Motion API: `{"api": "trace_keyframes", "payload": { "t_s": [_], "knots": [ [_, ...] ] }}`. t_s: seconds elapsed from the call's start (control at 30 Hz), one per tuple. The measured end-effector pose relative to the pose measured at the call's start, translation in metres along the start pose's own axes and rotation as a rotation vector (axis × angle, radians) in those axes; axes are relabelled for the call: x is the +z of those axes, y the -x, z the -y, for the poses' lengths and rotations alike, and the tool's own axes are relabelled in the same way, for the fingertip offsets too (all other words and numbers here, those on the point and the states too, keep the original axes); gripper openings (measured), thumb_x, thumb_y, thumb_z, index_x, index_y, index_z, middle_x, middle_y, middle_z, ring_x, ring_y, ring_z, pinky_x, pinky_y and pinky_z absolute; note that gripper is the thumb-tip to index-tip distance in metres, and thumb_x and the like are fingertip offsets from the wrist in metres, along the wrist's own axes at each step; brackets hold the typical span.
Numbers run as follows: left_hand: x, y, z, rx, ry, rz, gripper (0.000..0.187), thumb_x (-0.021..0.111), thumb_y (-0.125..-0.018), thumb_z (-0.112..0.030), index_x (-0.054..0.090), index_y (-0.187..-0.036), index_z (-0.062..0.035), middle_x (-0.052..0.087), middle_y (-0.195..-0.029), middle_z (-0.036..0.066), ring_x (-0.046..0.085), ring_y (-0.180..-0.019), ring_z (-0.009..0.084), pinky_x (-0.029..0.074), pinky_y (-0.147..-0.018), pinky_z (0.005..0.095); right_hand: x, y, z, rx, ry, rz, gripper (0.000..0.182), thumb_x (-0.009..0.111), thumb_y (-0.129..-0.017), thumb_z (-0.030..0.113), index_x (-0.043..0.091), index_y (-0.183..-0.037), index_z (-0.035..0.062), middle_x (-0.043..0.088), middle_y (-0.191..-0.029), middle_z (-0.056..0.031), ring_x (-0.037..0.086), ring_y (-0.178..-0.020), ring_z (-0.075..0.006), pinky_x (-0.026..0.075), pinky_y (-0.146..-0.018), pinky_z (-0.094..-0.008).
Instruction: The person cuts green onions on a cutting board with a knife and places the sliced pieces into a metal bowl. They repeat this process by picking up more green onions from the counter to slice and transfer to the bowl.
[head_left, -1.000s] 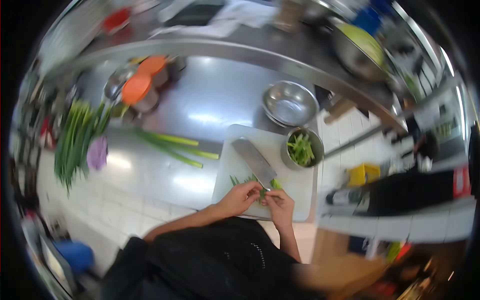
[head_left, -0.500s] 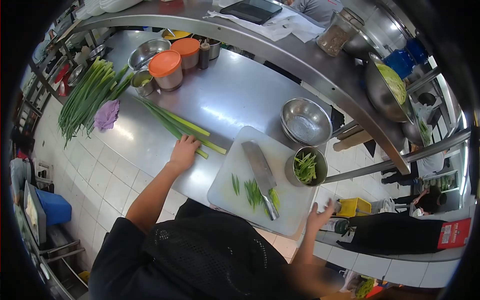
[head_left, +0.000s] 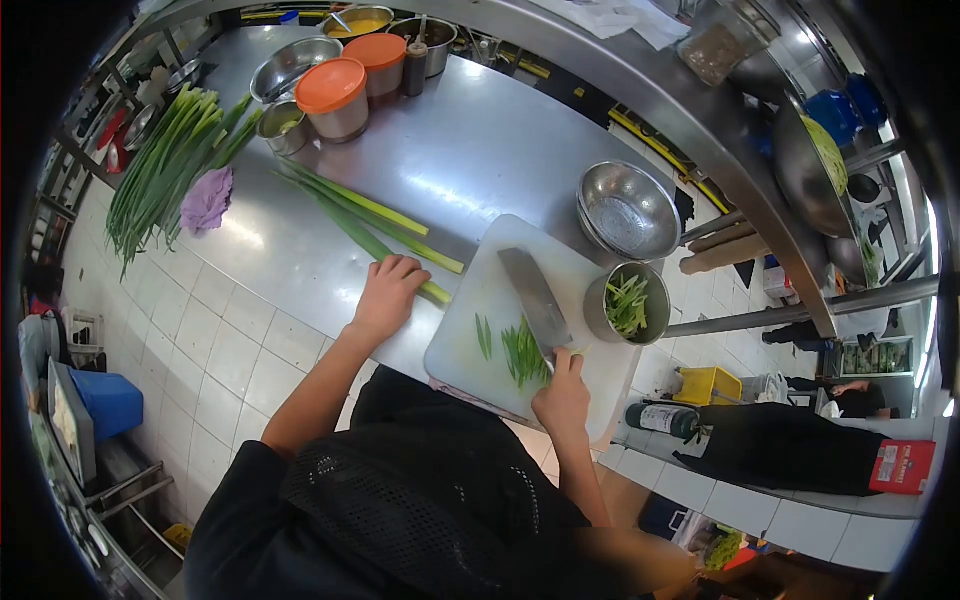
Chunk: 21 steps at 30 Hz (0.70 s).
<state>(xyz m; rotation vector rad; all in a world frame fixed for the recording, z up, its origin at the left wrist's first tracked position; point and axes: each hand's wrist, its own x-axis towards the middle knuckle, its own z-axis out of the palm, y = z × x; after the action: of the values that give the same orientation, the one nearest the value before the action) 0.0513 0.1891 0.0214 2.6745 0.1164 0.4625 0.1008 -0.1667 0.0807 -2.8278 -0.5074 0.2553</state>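
- Steel tabletop (head_left: 500, 140): green stalks (head_left: 358, 230) near front edge, ends just beside cutting board's (head_left: 470, 285) left edge.
- Stalks: likely light, slick, easily bruised; hold near thick pale ends. Long, dark green to yellow-green.
- Left hand (head_left: 392, 298): fingers bent over stalk; can't tell if clamped.
- Right hand (head_left: 563, 398): clamped on cleaver (head_left: 535, 300) handle.
- Cut greens (head_left: 523, 352) near board's front edge.

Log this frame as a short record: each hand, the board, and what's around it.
Left hand: the left hand is over green stalks, grip unclear
Right hand: the right hand holds the knife, blade over the board
Board: the board bears cut pieces
Near board: pot of greens, metal bowls
Farther left: purple cloth
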Motion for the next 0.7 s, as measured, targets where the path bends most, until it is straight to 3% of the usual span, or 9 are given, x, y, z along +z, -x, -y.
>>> {"api": "trace_keyframes", "payload": {
  "t_s": [0.07,0.17,0.23,0.27,0.33,0.37,0.43,0.57,0.7],
  "knots": [
    [-0.002,0.000,-0.003,0.025,0.027,-0.008,0.037,0.066,-0.087,0.003,0.075,-0.119,-0.0104,0.069,-0.126,0.006,0.059,-0.129,0.0297,0.045,-0.106,0.0474,-0.006,-0.001,0.006,0.010,-0.016,-0.001,0.064,0.070,-0.084,0.002,0.047,-0.143,0.0107,0.066,-0.116,-0.0226,0.070,-0.098,-0.0496,0.058,-0.086,-0.0569],
    [-0.002,-0.007,-0.001,0.053,0.087,-0.042,0.038,0.065,-0.086,0.004,0.075,-0.120,-0.0099,0.071,-0.122,0.006,0.061,-0.126,0.0292,0.044,-0.106,0.0460,-0.011,0.000,0.007,0.065,-0.176,-0.035,0.054,0.072,-0.092,0.007,0.052,-0.142,0.0071,0.070,-0.100,-0.0175,0.074,-0.090,-0.0426,0.058,-0.082,-0.0518],
    [-0.009,-0.008,0.002,0.083,0.130,-0.094,0.038,0.066,-0.086,0.005,0.075,-0.120,-0.0099,0.074,-0.117,0.007,0.064,-0.121,0.0297,0.045,-0.106,0.0459,-0.008,0.013,0.012,-0.028,-0.576,-0.078,0.034,0.074,-0.102,0.020,0.063,-0.130,0.0027,0.069,-0.081,-0.0167,0.070,-0.073,-0.0299,0.057,-0.070,-0.0471],
    [-0.012,-0.009,0.003,0.082,0.133,-0.092,0.038,0.066,-0.086,0.005,0.075,-0.120,-0.0099,0.074,-0.117,0.007,0.064,-0.121,0.0297,0.045,-0.106,0.0459,-0.010,0.022,0.013,-0.025,-0.574,-0.077,0.034,0.074,-0.102,0.020,0.063,-0.130,0.0027,0.069,-0.081,-0.0167,0.070,-0.073,-0.0299,0.057,-0.070,-0.0471],
    [-0.018,-0.014,0.003,0.047,0.137,-0.234,0.036,0.067,-0.087,0.005,0.075,-0.119,-0.0095,0.074,-0.116,0.007,0.064,-0.119,0.0308,0.045,-0.104,0.0468,-0.031,0.038,0.025,0.250,-0.874,0.416,0.031,0.071,-0.110,0.031,0.069,-0.115,0.0013,0.062,-0.069,-0.0060,0.057,-0.054,-0.0144,0.048,-0.053,-0.0346],
    [-0.021,-0.016,0.002,0.050,0.142,-0.231,0.036,0.067,-0.087,0.005,0.075,-0.119,-0.0095,0.074,-0.116,0.007,0.064,-0.119,0.0308,0.045,-0.104,0.0468,-0.026,0.042,0.020,0.256,-0.875,0.413,0.031,0.071,-0.110,0.031,0.069,-0.115,0.0013,0.062,-0.069,-0.0060,0.057,-0.054,-0.0144,0.048,-0.053,-0.0346],
    [-0.029,-0.022,0.002,0.004,0.162,-0.351,0.034,0.069,-0.088,0.005,0.074,-0.118,-0.0085,0.074,-0.118,0.008,0.064,-0.119,0.0324,0.046,-0.103,0.0480,-0.008,0.047,0.008,0.164,-0.912,0.591,0.031,0.069,-0.112,0.033,0.068,-0.110,0.0017,0.053,-0.061,0.0020,0.048,-0.044,-0.0074,0.038,-0.044,-0.0278],
    [-0.015,-0.017,-0.016,0.122,0.192,-0.327,0.033,0.070,-0.088,0.005,0.073,-0.119,-0.0065,0.072,-0.119,0.012,0.063,-0.117,0.0377,0.046,-0.102,0.0501,0.017,0.054,-0.020,0.374,-0.984,0.448,0.025,0.070,-0.111,0.030,0.065,-0.107,0.0061,0.049,-0.059,0.0026,0.046,-0.042,-0.0079,0.037,-0.040,-0.0289],
    [0.020,0.014,-0.069,0.265,0.252,-0.055,0.032,0.071,-0.087,0.001,0.073,-0.118,-0.0064,0.068,-0.123,0.013,0.061,-0.119,0.0395,0.045,-0.105,0.0533,0.000,0.050,-0.024,0.393,-0.954,0.321,0.034,0.069,-0.111,0.033,0.063,-0.129,0.0047,0.051,-0.063,0.0003,0.049,-0.044,-0.0097,0.039,-0.041,-0.0305]
  ]
}}
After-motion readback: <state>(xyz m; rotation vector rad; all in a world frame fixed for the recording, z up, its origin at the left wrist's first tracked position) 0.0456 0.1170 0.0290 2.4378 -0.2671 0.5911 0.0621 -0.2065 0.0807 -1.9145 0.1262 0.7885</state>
